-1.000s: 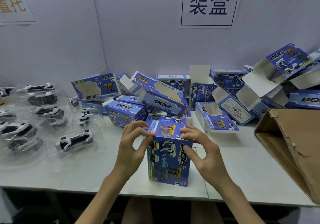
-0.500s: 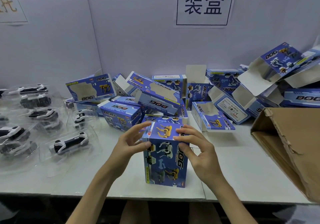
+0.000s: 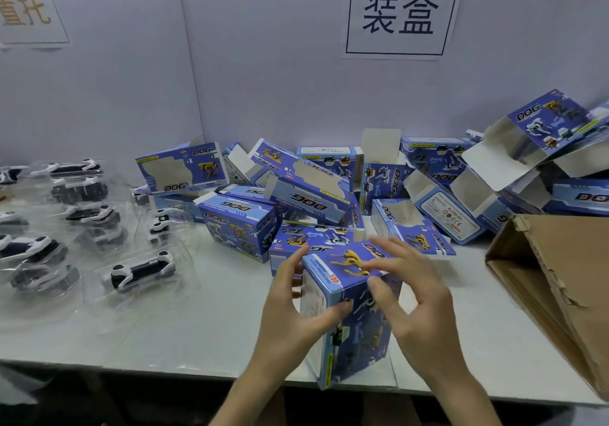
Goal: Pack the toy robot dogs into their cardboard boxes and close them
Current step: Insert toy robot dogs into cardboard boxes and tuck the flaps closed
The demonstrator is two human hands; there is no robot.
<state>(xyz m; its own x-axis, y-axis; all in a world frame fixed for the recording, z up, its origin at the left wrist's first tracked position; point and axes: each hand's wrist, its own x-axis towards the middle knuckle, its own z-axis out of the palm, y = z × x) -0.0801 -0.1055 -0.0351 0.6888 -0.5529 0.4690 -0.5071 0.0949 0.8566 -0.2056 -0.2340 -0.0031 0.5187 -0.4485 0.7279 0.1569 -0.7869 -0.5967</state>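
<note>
Whereas it stood square half a second ago, the box (image 3: 362, 340) now tips at the near edge of the worktop (image 3: 197, 333), top flap down: closed, I judge. Left hand (image 3: 290, 320) grips its side; right hand (image 3: 425, 307) slack against it. Beyond: unpacked toy dogs (image 3: 141, 270).

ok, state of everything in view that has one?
held box: upright, slightly tilted, top flap shut
left hand: grips the held box, thumb on front
right hand: fingers spread at its top flap, grip unclear
piled boxes: several with flaps open
toy dogs: unpacked, in clear trays
brown carton: on its side, open
</note>
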